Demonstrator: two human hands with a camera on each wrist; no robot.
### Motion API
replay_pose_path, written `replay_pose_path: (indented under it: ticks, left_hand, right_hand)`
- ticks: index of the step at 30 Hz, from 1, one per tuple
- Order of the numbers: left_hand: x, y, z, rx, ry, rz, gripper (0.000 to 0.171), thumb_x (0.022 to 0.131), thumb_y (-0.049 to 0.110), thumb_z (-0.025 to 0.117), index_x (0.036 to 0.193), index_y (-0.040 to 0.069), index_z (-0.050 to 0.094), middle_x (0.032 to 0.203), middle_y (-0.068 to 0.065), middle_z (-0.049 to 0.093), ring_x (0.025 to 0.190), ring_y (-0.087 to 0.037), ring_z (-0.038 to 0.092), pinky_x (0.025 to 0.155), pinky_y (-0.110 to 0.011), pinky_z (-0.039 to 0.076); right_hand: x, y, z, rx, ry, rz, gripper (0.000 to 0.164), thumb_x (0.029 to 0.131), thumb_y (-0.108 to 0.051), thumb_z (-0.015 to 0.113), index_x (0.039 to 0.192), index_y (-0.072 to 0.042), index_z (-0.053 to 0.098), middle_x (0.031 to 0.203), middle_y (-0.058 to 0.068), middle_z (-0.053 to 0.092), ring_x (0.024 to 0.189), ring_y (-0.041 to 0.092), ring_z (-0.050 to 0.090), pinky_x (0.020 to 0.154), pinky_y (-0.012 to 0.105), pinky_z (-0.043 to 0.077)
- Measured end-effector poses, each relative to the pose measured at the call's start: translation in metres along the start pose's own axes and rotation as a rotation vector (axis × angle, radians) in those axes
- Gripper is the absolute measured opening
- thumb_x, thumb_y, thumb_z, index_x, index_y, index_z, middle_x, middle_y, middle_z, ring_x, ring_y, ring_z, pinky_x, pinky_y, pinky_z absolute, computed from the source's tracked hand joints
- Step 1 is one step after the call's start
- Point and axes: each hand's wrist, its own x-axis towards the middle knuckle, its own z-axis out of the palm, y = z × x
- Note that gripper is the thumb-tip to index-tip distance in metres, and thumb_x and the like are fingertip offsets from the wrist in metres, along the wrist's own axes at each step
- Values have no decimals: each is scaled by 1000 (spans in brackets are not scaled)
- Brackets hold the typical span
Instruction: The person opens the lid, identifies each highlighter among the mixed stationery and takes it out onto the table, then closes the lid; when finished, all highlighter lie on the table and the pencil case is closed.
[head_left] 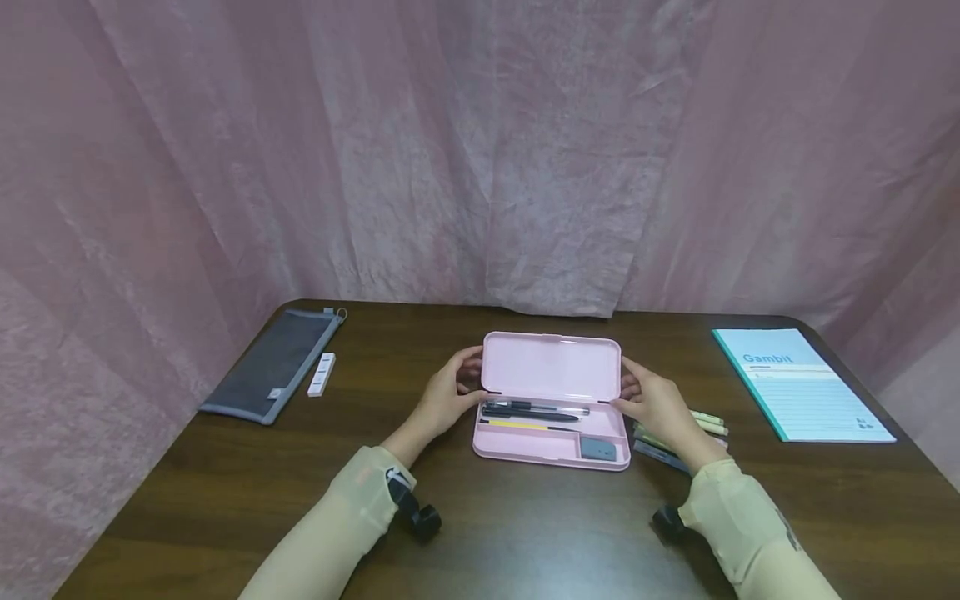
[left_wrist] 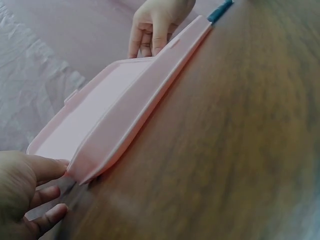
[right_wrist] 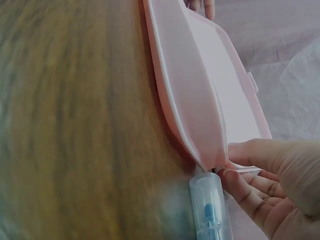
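A pink pencil case (head_left: 551, 367) lies on the table with its lid raised. Its left end near the hinge is held by my left hand (head_left: 444, 402), thumb at the corner and fingers beside the lid. My right hand (head_left: 660, 407) grips the opposite end the same way; in the right wrist view its thumb and fingers meet the case's corner. Inside the case are a clear pen with a black grip (head_left: 555, 408), a black pen (head_left: 529, 413), a thin yellow-and-black stick (head_left: 517, 425) and a grey eraser (head_left: 597, 449) in the small front-right compartment.
Several highlighters (head_left: 660, 454) lie beside the case, partly under my right hand. A Gambit notepad (head_left: 810, 387) is at the right. At the left are a dark mesh zip pouch (head_left: 270, 362) and a small white block (head_left: 321, 375). Pink curtains (head_left: 480, 167) hang behind the table.
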Motion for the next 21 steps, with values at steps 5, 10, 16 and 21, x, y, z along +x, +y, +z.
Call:
replay_pose_path:
  ticks: [5, 10, 16, 21]
  left_hand:
    - [1, -2, 1, 12, -3, -19, 66, 73, 8, 73, 131, 11, 42, 109, -7, 63, 100, -20, 58, 75, -29, 51]
    - [3, -5, 2, -11, -25, -55, 61, 74, 7, 72, 129, 9, 45, 105, -8, 63, 96, -19, 58, 79, -31, 51]
    - [3, -4, 2, -58, -30, -63, 53, 75, 4, 70, 123, 7, 48, 102, -10, 61, 95, -22, 57, 80, -34, 49]
    - [3, -4, 2, -66, -30, -77, 49, 75, 4, 70, 118, 9, 49, 101, -9, 60, 95, -21, 57, 81, -35, 50]
  right_hand:
    - [-2, -1, 0, -1, 11, 4, 68, 78, -8, 67, 135, 4, 33, 100, 16, 62, 89, 25, 62, 80, 40, 52]
    - [-3, -1, -1, -9, 15, 17, 68, 78, -9, 68, 134, 3, 33, 101, 16, 61, 89, 26, 62, 80, 41, 52]
    - [-4, -1, -1, -42, 35, -1, 69, 78, -12, 69, 135, 3, 32, 99, 15, 63, 88, 26, 63, 80, 42, 52]
    - [-5, -2, -3, -61, 41, -18, 70, 78, -17, 69, 134, 4, 33, 97, 15, 64, 87, 26, 62, 80, 44, 51]
